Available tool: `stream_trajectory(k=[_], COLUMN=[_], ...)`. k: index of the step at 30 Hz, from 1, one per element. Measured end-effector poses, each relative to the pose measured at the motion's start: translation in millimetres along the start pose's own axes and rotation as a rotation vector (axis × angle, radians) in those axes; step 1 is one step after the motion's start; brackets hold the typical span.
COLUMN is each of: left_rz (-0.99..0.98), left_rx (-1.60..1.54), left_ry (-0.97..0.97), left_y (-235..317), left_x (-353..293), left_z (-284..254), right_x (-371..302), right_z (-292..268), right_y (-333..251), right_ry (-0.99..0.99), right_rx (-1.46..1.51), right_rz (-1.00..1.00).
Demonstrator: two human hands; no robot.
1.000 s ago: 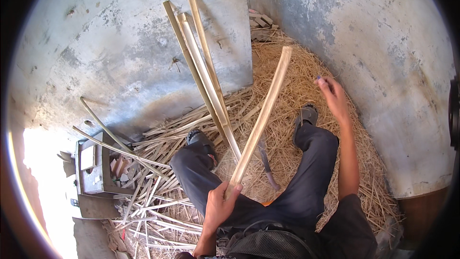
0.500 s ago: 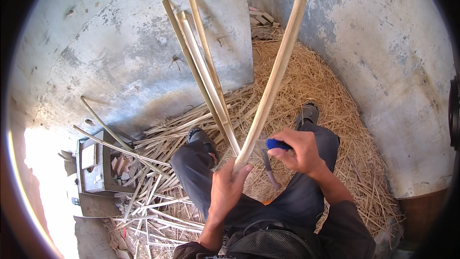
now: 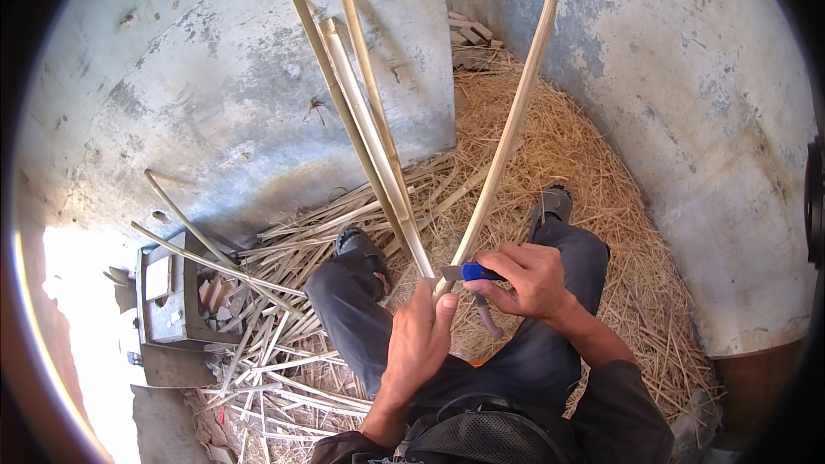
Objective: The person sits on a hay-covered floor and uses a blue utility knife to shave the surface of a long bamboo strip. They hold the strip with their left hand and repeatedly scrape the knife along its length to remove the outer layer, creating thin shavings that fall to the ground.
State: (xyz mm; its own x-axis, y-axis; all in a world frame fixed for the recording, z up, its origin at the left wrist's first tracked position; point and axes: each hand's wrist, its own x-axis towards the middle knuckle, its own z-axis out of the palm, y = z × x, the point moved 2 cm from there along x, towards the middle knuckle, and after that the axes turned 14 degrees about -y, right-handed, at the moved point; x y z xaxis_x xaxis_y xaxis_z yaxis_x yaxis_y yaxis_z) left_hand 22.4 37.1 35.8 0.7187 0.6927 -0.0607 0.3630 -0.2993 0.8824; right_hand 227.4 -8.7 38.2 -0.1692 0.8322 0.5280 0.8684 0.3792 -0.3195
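The left hand (image 3: 419, 339), at six o'clock in the view, is gripping the lower end of a wooden strip (image 3: 514, 125) — its fingers are wrapping around it, with the thumb pressing against it. The strip is slanting up from there toward one o'clock. The right hand (image 3: 528, 282), at four o'clock, is holding a knife (image 3: 478, 271): its fingers are pinching the blue handle, and the blade is crossing the strip just above the left thumb. Three other strips (image 3: 365, 116) are leaning against the wall (image 3: 215, 77) at eleven o'clock, a box (image 3: 168, 322) is standing at eight, and slats (image 3: 331, 397) are lying at seven.
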Motion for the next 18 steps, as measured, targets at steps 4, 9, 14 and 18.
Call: stream_trajectory(k=[4, 9, 14, 18], left_rz=[0.036, 0.034, 0.068, 0.0], left_rx=[0.029, 0.045, 0.026, 0.102], left_ry=[0.038, 0.064, 0.092, 0.055], left_y=[12, 13, 12, 10], left_x=[2, 4, 5, 5], left_z=[0, 3, 6, 5], right_x=[-2, -4, -3, -2], right_z=[4, 6, 1, -1], right_y=[-3, -5, -7, -7], right_ry=[-0.006, -0.008, 0.024, 0.026], right_rx=[-0.001, 0.023, 0.016, 0.003], right_rz=[-0.008, 0.009, 0.024, 0.033])
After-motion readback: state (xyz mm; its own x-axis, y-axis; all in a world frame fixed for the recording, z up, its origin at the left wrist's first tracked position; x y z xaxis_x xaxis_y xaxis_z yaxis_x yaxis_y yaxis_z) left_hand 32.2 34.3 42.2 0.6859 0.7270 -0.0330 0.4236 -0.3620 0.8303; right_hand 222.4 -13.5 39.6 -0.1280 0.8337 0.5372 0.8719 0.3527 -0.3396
